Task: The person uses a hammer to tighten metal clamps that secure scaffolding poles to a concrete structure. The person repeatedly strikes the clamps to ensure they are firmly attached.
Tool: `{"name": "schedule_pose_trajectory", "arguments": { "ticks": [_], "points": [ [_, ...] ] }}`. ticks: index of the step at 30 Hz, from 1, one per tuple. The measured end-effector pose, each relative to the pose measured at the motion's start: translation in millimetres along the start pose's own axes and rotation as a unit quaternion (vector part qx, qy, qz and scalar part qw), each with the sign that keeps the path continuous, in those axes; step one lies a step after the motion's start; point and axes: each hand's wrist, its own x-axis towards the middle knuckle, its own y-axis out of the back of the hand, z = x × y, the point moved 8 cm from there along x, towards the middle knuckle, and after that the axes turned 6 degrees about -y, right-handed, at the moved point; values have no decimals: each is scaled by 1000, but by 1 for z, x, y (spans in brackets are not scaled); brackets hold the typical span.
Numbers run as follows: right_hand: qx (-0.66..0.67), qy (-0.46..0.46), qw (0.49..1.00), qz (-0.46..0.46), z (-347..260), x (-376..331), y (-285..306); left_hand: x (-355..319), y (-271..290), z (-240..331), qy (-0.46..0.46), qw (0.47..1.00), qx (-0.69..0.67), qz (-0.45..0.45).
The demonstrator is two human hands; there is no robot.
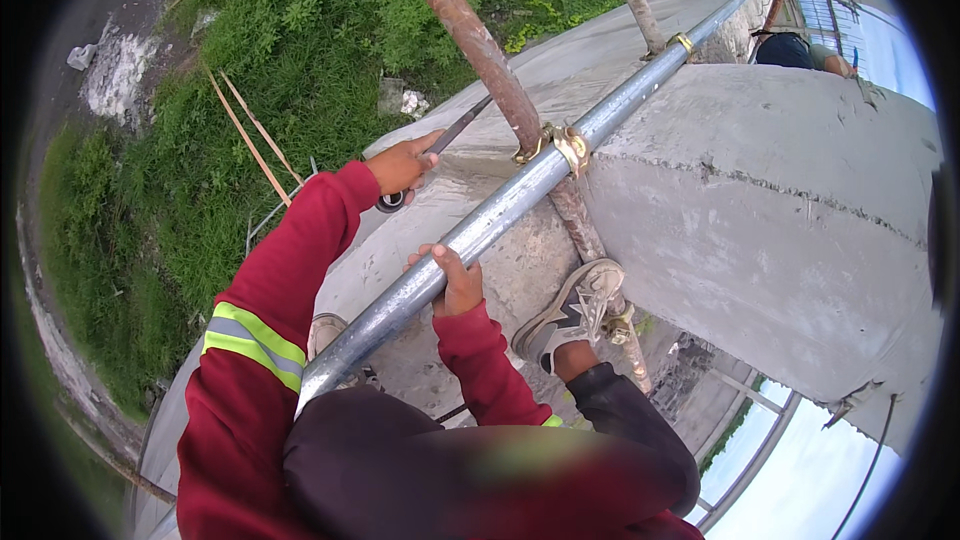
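Your left hand (403, 166) fingers clamp a dark metal ratchet wrench (432, 158), arm stretched forward. Your right hand (455, 281) fingers wrap the long grey galvanised steel pipe (520, 195), just below its brass-coloured clamp (560, 145), above a grey concrete wall (760, 200) and grass.

I look down on an outdoor scene in flat daylight. A grey concrete slab (800, 200) with a rough seam spreads out to the right of the hands. Beyond them and to their left, thick green grass (300, 20) covers the ground, with a pale rubble patch (115, 75) at its far edge. Bright sky (800, 480) shows below the slab.
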Motion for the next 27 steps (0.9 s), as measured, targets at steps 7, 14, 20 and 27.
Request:
{"name": "schedule_pose_trajectory", "arguments": {
  "ticks": [7, 14, 20, 27],
  "points": [
    [9, -9, 1000, -3, 3, -1, 4, -7, -17, 6, 21, 991, 124, -41],
    [-47, -13, 999, -18, 7, 10, 14, -56, 3, -37, 32, 995, 50, 80],
    [-2, 13, 998, 58, -22, 12, 50, -127, -22, -38, -9, 985, -118, 125],
    [-84, 129, 957, 245, -132, 32, 123, -163, -53, -7, -65, 976, 159, 132]
  ]
}}
